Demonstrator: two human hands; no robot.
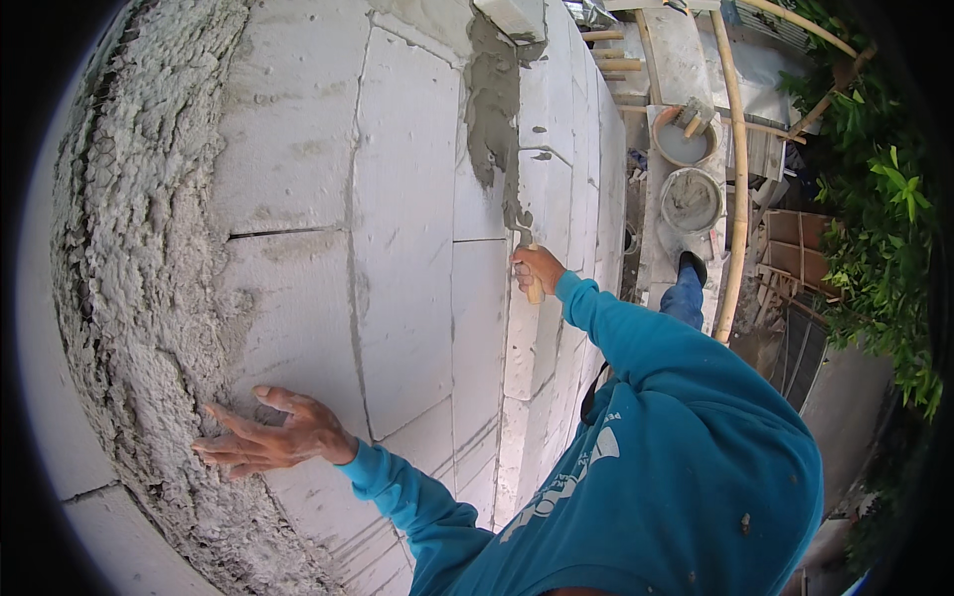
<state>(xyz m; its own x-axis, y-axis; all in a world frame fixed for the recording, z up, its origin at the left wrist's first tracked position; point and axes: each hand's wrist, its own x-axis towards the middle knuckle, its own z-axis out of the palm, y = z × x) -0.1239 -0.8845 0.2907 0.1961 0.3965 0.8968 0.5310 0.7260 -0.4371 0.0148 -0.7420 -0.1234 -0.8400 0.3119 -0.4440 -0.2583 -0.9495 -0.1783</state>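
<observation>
My left hand (278, 432) rests with spread fingers against the white block wall (402, 248), beside a strip of rough grey mortar (149, 248) on the left. My right hand (537, 270) grips the pale handle of a trowel (525, 233), whose metal part is smeared with grey mortar at a vertical joint near a corner of the blockwork. Above it, wet dark mortar (487, 109) is smeared down the block faces. Both my forearms are in teal sleeves.
At right, a narrow scaffold plank (656, 278) carries a bucket of greyish water with tools (682, 144) and a bucket of mortar (690, 204); my foot stands on it. A bamboo pole (735, 169) runs alongside, with boards (800, 248) below and green foliage (894, 199) beyond.
</observation>
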